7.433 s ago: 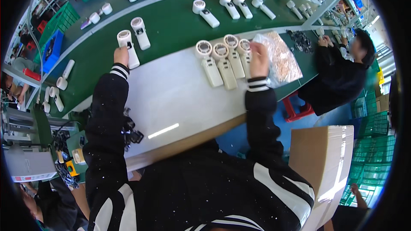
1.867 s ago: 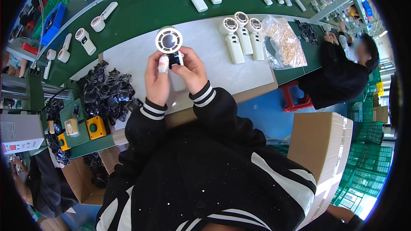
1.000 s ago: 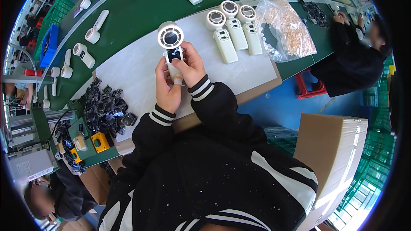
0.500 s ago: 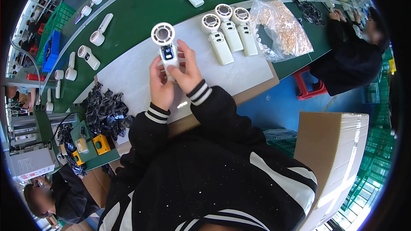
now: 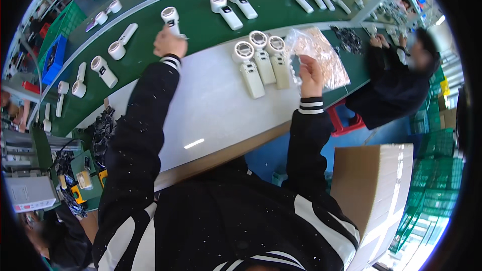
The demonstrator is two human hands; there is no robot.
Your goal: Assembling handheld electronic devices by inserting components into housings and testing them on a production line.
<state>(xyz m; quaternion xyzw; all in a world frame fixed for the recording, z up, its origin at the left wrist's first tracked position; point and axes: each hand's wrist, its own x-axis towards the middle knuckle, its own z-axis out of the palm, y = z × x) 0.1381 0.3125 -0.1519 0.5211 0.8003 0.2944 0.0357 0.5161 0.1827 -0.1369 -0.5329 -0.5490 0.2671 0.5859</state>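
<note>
My left hand (image 5: 169,44) is closed round the handle of a white handheld fan (image 5: 171,16) with a round ring head, out over the green conveyor belt (image 5: 201,27). Whether the fan rests on the belt is hard to tell. Three more such fans lie side by side on the pale work board: the left one (image 5: 249,73), the middle one (image 5: 262,60) and the right one (image 5: 280,65). Just right of them, by a clear plastic bag of small beige parts (image 5: 329,62), my right hand (image 5: 311,75) has its fingers curled together. Anything within them is hidden.
Several other handheld fans, one (image 5: 104,70) at the left, lie along the belt. Black small parts (image 5: 103,128) are heaped at the board's left. A cardboard box (image 5: 356,175) stands at my right. A co-worker (image 5: 396,80) sits beyond a red stool (image 5: 346,120).
The fan I held in both hands over the board is now at the belt in my left hand. My right hand has let go and moved right, beside the bag.
</note>
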